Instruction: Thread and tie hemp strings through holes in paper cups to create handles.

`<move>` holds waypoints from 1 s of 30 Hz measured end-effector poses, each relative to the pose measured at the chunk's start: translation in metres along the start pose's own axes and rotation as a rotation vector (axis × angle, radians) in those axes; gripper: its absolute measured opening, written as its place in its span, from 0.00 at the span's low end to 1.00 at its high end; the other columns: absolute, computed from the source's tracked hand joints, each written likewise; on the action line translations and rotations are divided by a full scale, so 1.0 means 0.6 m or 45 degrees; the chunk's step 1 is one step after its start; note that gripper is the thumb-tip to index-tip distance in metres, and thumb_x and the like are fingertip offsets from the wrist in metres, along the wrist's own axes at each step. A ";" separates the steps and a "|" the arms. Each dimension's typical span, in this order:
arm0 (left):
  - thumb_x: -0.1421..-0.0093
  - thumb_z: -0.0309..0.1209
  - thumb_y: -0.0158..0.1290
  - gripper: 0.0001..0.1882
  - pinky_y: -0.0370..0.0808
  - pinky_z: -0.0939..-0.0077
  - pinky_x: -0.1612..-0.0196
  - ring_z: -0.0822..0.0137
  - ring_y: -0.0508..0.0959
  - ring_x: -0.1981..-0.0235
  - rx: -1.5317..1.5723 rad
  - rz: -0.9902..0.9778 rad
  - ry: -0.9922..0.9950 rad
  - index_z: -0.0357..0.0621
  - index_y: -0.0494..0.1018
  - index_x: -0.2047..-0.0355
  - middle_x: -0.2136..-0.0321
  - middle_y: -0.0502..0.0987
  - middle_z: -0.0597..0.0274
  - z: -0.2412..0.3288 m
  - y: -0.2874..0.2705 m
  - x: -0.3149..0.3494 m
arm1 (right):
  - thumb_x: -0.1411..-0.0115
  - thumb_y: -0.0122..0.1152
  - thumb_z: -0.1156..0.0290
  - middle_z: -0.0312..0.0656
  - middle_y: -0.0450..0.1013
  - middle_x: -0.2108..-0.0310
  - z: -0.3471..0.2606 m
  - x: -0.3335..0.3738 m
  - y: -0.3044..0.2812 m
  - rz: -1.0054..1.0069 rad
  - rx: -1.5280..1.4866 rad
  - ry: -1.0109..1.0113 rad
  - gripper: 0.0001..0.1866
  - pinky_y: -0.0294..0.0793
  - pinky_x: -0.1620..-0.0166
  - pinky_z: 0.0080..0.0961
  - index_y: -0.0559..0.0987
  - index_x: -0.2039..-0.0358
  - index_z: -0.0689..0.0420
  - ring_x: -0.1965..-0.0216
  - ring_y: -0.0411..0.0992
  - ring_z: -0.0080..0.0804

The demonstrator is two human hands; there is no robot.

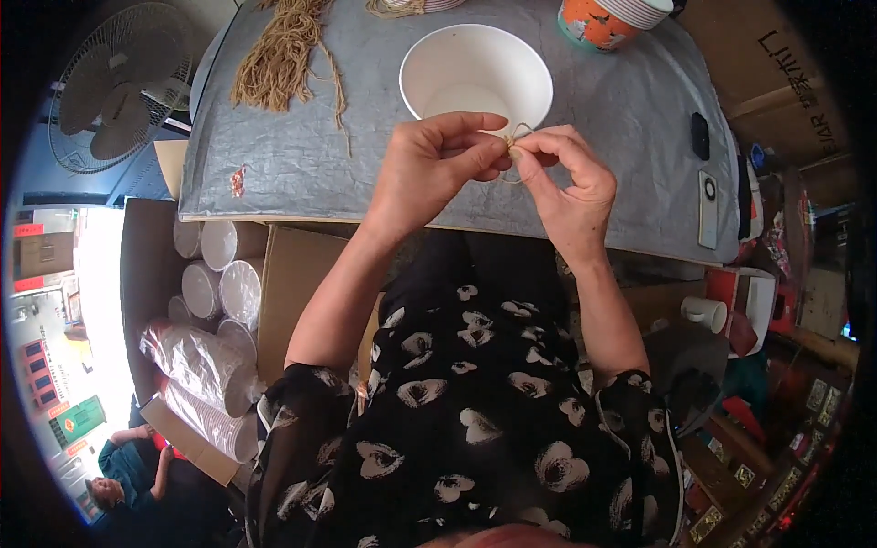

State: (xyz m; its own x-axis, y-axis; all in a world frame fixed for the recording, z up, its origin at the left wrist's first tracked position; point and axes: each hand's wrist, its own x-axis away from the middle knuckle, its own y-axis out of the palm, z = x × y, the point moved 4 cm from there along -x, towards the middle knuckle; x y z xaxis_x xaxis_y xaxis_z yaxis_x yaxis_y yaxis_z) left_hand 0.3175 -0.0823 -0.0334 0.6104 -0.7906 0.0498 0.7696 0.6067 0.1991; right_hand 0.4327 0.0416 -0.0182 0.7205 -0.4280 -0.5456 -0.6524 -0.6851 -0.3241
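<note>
Both my hands meet above the near side of the table, pinching a thin tan string [517,139] between them. My left hand [445,161] is closed, its thumb and index finger on the string. Thumb and index finger of my right hand [568,173] pinch it from the other side. A small loop stands up between the fingertips; whether it is knotted I cannot tell. Just behind my hands is a white paper bucket [475,68], its open mouth toward me. At the far left of the table lies a bundle of tan strings [281,57].
A stack of orange-and-teal printed buckets [607,20] stands at the far right of the grey-covered table [292,173]. A black object [700,136] and a pale remote-like device [708,210] lie near the right edge. Left below, a carton [151,274] holds wrapped bucket stacks; a fan [121,87] stands beyond.
</note>
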 end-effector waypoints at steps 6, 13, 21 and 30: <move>0.35 0.27 0.58 0.13 0.82 0.78 0.58 0.69 0.83 0.62 -0.118 -0.046 0.041 0.32 0.77 0.52 0.63 0.83 0.56 -0.001 0.000 0.001 | 0.42 0.66 0.81 0.36 0.77 0.67 0.004 0.002 -0.002 -0.027 -0.046 0.092 0.04 0.77 0.63 0.20 0.81 0.65 0.61 0.67 0.76 0.22; 0.34 0.24 0.55 0.07 0.83 0.78 0.59 0.71 0.83 0.65 -0.056 -0.033 0.083 0.30 0.75 0.60 0.68 0.82 0.58 -0.011 0.003 -0.004 | 0.40 0.66 0.79 0.36 0.76 0.68 0.009 0.005 0.001 -0.074 -0.062 0.135 0.04 0.75 0.63 0.21 0.80 0.65 0.61 0.68 0.75 0.22; 0.34 0.23 0.55 0.09 0.83 0.76 0.57 0.70 0.83 0.63 -0.078 -0.028 0.118 0.28 0.74 0.57 0.66 0.82 0.56 -0.003 0.015 -0.002 | 0.40 0.65 0.79 0.35 0.75 0.69 0.013 0.004 0.000 -0.066 -0.057 0.164 0.03 0.74 0.63 0.21 0.79 0.66 0.62 0.69 0.74 0.22; 0.36 0.22 0.57 0.10 0.83 0.77 0.58 0.69 0.83 0.63 -0.045 -0.014 0.035 0.29 0.77 0.56 0.65 0.83 0.55 -0.008 0.009 -0.001 | 0.37 0.62 0.77 0.31 0.75 0.69 0.028 0.009 0.002 -0.108 -0.178 0.338 0.03 0.70 0.62 0.16 0.79 0.66 0.64 0.68 0.70 0.15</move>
State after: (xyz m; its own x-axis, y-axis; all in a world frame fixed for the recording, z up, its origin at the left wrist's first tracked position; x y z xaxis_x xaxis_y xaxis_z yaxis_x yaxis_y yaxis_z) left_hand 0.3223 -0.0781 -0.0373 0.6062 -0.7950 0.0204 0.7823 0.6007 0.1650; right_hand 0.4317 0.0481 -0.0343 0.8190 -0.4924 -0.2946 -0.5622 -0.7912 -0.2405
